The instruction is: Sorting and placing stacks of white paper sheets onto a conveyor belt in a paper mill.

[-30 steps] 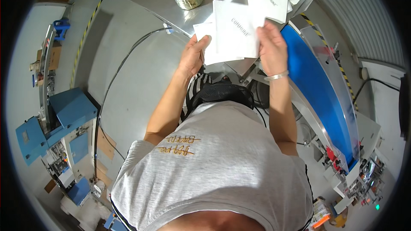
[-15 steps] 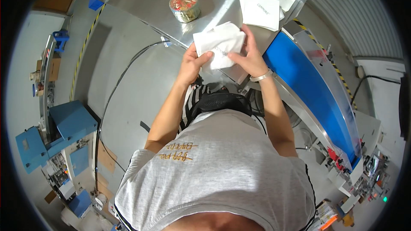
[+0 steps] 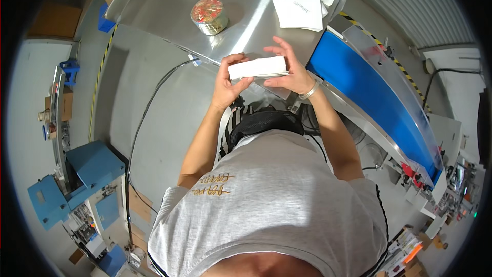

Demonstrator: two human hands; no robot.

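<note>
Over the table's near edge I hold a thick stack of white napkins (image 3: 258, 67), tilted so its long side faces me. My left hand (image 3: 229, 83) is closed round its left end, the thumb along the lower edge. At the right end my right hand (image 3: 294, 73) grips with the thumb at the lower edge, while its upper fingers lift apart above the stack. Further right on the table lie flat white printed napkins (image 3: 297, 11) in an uneven pile. A roll of clear tape (image 3: 210, 16) with a red-patterned top sits to the left.
The metal table (image 3: 164, 15) spans the far side. A blue conveyor belt (image 3: 359, 90) with a clear guard runs along my right. Blue machine boxes (image 3: 96, 163) stand at the left, and a black cable (image 3: 149, 92) trails across the floor.
The white stack has turned from showing its printed face to showing its side. My right hand's upper fingers have lifted and spread. The view has shifted slightly.
</note>
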